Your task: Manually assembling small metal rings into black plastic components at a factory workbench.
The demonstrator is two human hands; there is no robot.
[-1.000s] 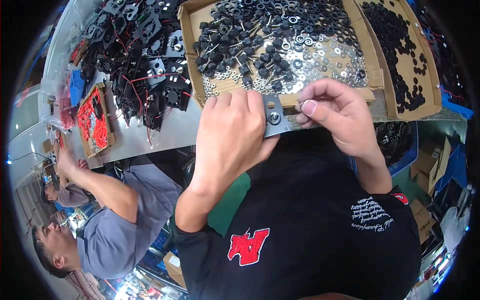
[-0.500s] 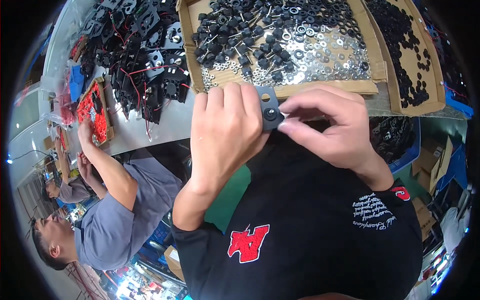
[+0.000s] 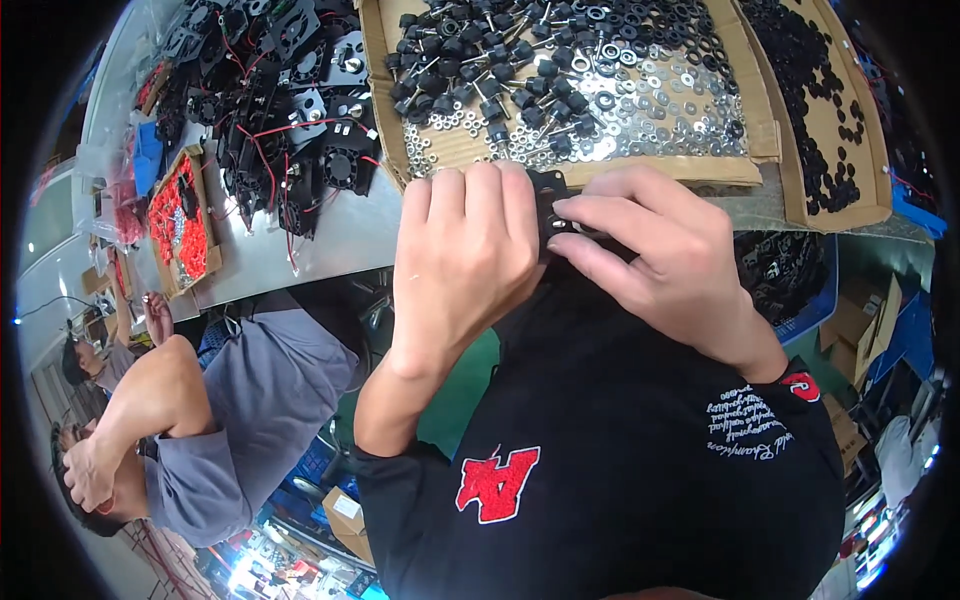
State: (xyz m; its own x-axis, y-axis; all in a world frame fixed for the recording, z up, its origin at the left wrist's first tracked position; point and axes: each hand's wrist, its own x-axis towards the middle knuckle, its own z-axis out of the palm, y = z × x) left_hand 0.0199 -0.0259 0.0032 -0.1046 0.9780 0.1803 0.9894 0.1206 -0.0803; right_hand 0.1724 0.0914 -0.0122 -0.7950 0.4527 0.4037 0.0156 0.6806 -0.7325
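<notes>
My left hand (image 3: 465, 240) is closed round a dark flat bracket plate (image 3: 549, 185), its back turned up, hiding much of the plate. A short bright metal stud (image 3: 559, 224) stands out from the plate's face. My right hand (image 3: 665, 250) reaches in from the right, thumb and forefinger bent together on either side of the stud. Whether they pinch the stud itself or a small part on it, I cannot tell. Just beyond both hands lies a cardboard tray (image 3: 690, 172) holding black knobs with metal stems (image 3: 490, 85), black rings, silver washers (image 3: 665, 95) and small nuts (image 3: 425, 150).
Black fan assemblies (image 3: 345, 170) with red wires are heaped at left on the metal table (image 3: 255, 258). Beyond stands a box of red parts (image 3: 190, 225). Another tray of black discs (image 3: 835, 160) is at right. A blue crate (image 3: 820, 310) stands below. A co-worker (image 3: 260, 400) sits at left.
The plate has tilted, now showing less of its face and looking darker. My hands have shifted slightly. The co-worker has drawn an arm back from the red parts and raised a hand to the head.
</notes>
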